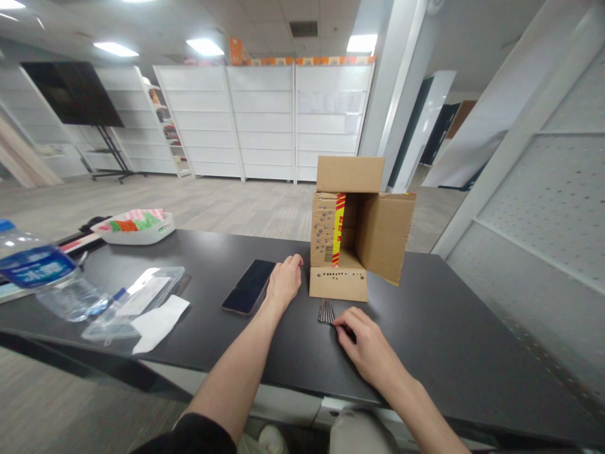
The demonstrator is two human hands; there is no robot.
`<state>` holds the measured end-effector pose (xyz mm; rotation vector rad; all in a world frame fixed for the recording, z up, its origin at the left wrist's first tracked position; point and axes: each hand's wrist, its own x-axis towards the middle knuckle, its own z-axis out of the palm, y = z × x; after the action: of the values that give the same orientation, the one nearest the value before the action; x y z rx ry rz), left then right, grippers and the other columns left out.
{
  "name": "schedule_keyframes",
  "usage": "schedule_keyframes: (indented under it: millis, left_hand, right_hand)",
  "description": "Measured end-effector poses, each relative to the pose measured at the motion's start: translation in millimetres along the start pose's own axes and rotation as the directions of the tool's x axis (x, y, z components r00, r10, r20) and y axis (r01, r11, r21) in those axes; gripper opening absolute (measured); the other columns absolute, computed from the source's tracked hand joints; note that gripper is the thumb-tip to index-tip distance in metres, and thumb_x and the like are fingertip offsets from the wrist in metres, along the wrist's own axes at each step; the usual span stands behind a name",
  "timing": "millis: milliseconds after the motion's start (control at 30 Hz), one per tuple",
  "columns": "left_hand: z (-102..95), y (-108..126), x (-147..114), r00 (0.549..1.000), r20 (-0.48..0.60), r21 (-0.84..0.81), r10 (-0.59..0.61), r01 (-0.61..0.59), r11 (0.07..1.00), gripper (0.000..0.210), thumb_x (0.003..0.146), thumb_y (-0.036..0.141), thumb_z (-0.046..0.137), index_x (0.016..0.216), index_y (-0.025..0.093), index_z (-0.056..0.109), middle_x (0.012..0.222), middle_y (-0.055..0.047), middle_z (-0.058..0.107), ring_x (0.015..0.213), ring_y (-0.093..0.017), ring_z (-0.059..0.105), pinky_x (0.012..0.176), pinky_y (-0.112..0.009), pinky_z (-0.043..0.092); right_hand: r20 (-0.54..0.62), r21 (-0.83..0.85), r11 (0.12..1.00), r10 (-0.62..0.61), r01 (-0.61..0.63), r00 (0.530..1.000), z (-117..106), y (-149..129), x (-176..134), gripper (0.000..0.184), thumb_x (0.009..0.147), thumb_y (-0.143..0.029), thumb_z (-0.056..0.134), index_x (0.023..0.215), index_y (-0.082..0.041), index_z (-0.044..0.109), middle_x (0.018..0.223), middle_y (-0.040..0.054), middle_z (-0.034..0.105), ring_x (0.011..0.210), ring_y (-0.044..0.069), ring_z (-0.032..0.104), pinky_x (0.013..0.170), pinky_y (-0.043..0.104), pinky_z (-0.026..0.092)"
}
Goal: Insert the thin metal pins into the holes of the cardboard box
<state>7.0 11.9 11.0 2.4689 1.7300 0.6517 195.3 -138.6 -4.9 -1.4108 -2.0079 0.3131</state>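
My left hand [285,279] rests on the dark table between a black phone [251,287] and an open cardboard box [338,282]. Its fingers are curled together; nothing shows in them, though their undersides are hidden. Several thin metal nails [326,311] lie side by side just before the box's lower flap. My right hand [362,337] is at the right edge of this row, index finger and thumb bent in a pinch at the end of a nail. Grey round heads dot the box's left panel, beside yellow-and-red tape. Small holes run along the lower flap.
To the left are a clear plastic case [150,293], a white paper [161,323] and a water bottle [51,271]. A white basket [137,233] with colourful contents stands further back. A perforated white panel [548,202] rises past the table's right side.
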Motion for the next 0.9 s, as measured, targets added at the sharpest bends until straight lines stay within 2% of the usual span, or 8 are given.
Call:
schedule_keyframes:
  millis: [900]
  left_hand:
    - [0.4, -0.1, -0.1, 1.0, -0.011, -0.004, 0.005, -0.005, 1.0, 0.023, 0.098, 0.016, 0.039, 0.109, 0.023, 0.058, 0.111, -0.006, 0.068, 0.1, -0.019, 0.066, 0.091, -0.031, 0.045]
  right_hand:
    - [-0.008, 0.02, 0.999, 0.03, -0.03, 1.0, 4.5, 4.2, 1.7, 0.016, 0.092, -0.01, 0.048, 0.091, -0.022, 0.058, 0.092, 0.004, 0.065, 0.087, 0.021, 0.059, 0.077, 0.032, 0.047]
